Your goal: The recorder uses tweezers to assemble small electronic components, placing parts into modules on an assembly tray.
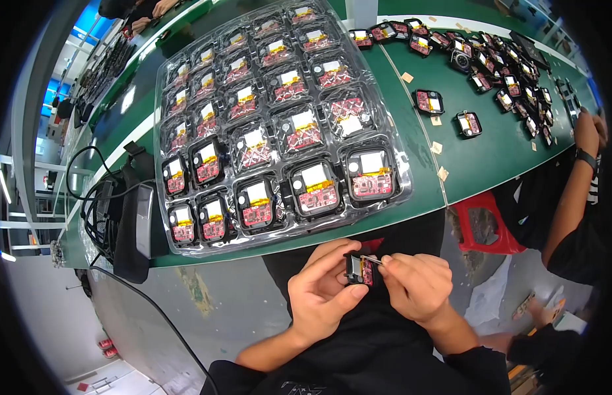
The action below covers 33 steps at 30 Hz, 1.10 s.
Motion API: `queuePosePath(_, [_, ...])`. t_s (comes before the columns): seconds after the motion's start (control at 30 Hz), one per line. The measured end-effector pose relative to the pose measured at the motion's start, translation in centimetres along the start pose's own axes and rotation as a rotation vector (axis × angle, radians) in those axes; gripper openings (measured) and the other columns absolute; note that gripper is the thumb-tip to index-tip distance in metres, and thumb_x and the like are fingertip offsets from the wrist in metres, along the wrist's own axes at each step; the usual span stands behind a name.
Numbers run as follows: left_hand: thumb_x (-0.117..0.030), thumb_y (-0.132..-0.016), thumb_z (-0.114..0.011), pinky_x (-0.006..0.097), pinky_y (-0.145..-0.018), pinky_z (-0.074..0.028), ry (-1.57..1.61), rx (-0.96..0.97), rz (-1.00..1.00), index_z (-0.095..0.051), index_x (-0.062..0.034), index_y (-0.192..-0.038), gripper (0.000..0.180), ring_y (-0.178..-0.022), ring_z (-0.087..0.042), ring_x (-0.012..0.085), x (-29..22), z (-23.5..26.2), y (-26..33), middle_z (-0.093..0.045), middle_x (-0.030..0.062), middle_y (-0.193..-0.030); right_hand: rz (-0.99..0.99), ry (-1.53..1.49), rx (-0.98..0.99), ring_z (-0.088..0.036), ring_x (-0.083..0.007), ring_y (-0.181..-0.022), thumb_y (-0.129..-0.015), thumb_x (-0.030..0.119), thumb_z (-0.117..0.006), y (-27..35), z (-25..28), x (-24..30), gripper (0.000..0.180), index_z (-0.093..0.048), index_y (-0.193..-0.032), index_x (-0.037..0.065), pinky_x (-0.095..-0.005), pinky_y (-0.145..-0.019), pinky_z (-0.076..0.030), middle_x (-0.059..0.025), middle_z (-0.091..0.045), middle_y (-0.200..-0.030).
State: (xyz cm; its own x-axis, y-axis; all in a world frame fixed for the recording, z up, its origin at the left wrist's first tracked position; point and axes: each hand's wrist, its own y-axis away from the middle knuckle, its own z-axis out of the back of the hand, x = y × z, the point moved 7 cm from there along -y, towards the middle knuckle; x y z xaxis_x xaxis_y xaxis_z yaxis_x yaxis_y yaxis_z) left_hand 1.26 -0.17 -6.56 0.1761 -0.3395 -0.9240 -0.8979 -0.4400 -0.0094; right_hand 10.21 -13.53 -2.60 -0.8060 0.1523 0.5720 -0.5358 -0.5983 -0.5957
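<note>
- Broadly, a long green table (490, 151) ran from near left to far right, its edge bent by the lens.
- On it, a clear plastic tray (279, 112) held rows of small black square units with red circuit boards; the nearest row sat just beyond the table edge in front of the person.
- To the left lay a dark adapter and cables (115, 210); far right, loose units (497, 66) were scattered, with paper scraps near them.
- A co-worker's arm (573, 191) came in at the right edge.
- Below the table edge, over the lap, the left hand (319, 293) was closed round one small black unit (360, 269), thumb on the near side, fingers curled over the far side.
- The right hand (418, 286) was pinched, thumb and forefinger pressed together on a thin metal tool or part at the unit's right edge.
- Judged from this, the step would go best with the left grip steady, the unit turned square to the eye, and the right pinch moving lightly so the board was not scraped or the part bent.
- Hard to tell: what the pinched piece was, where its tip touched, and the unit's near face, hidden by the fingers.
</note>
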Motion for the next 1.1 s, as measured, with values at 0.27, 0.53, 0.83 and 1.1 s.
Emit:
queuePosePath(0.27, [0.008, -0.087, -0.072, 0.039, -0.106, -0.050, 0.073, -0.014, -0.022, -0.050, 0.0141, -0.138, 0.056, -0.127, -0.055, 0.0282, -0.2, -0.8, 0.1, -0.044, 0.0200, -0.144, -0.065, -0.072, -0.061, -0.068, -0.0252, -0.057, -0.077, -0.005, -0.078, 0.0, 0.1, -0.1, 0.020, -0.068, -0.094, -0.002, -0.0303, -0.052, -0.053, -0.0154, -0.071, -0.077])
queuePosePath(0.53, [0.008, -0.087, -0.072, 0.041, -0.108, -0.050, -0.005, 0.039, -0.044, -0.049, 0.0144, -0.138, 0.057, -0.126, -0.056, 0.0295, -1.2, -1.3, -0.2, -0.044, 0.0208, -0.144, -0.042, -0.088, -0.041, -0.069, -0.0250, -0.058, -0.078, -0.006, -0.077, -0.1, 0.4, 0.3, 0.019, -0.067, -0.094, -0.003, -0.0305, -0.051, -0.053, -0.0159, -0.071, -0.077])
queuePosePath(0.83, [0.008, -0.086, -0.073, 0.039, -0.106, -0.050, 0.031, 0.041, -0.036, -0.049, 0.0142, -0.138, 0.057, -0.124, -0.058, 0.0282, -1.4, -1.2, -0.3, -0.046, 0.0203, -0.141, -0.044, -0.020, 0.002, -0.070, -0.0262, -0.060, -0.077, -0.006, -0.078, -0.9, 1.0, 0.9, 0.019, -0.068, -0.093, -0.003, -0.0301, -0.053, -0.055, -0.0157, -0.071, -0.078])
queuePosePath(1.1, [-0.005, -0.083, -0.079, 0.047, -0.098, -0.053, 0.119, 0.192, -0.109, -0.051, 0.0118, -0.132, 0.058, -0.114, -0.064, 0.0349, -6.1, 0.4, 0.5, -0.055, 0.0240, -0.125, -0.468, -0.191, -0.222, -0.059, -0.0159, -0.065, -0.093, 0.001, -0.064, -1.2, 5.4, -5.4, 0.007, -0.067, -0.096, -0.005, -0.0281, -0.059, -0.046, -0.0107, -0.067, -0.083])
